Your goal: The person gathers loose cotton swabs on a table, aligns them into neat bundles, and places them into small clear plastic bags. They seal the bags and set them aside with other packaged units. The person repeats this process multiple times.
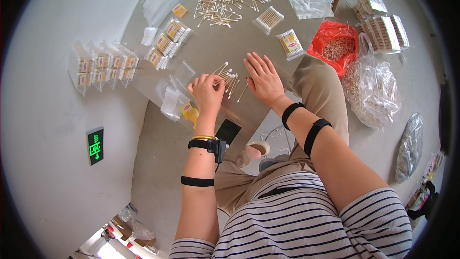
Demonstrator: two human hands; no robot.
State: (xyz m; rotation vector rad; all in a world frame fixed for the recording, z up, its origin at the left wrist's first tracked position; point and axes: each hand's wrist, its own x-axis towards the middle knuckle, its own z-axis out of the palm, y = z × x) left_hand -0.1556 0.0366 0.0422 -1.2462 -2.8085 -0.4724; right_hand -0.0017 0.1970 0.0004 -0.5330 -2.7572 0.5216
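My left hand [207,93] is closed at the near side of the table, its thumb and fingers pinched on the ends of a small fanned bunch of cotton swabs [229,79]. One loose cotton swab [242,92] lies just right of that bunch. Flat on the tabletop, fingers straight, my right hand [264,79] rests with nothing visible in it; what its palm covers is hidden. Farther back a large loose heap of cotton swabs [227,0] spreads over the table. Two filled clear packs stand out on the right: a plain pack [269,20] and a labelled pack [290,44].
Filled swab packs [165,43] lie at the table's left, with more packs [101,64] beyond its edge. Empty clear bags [172,98] and yellow cards [189,113] sit beside my left wrist. Right of my knee are a red bag [335,48] and a clear bag [371,88].
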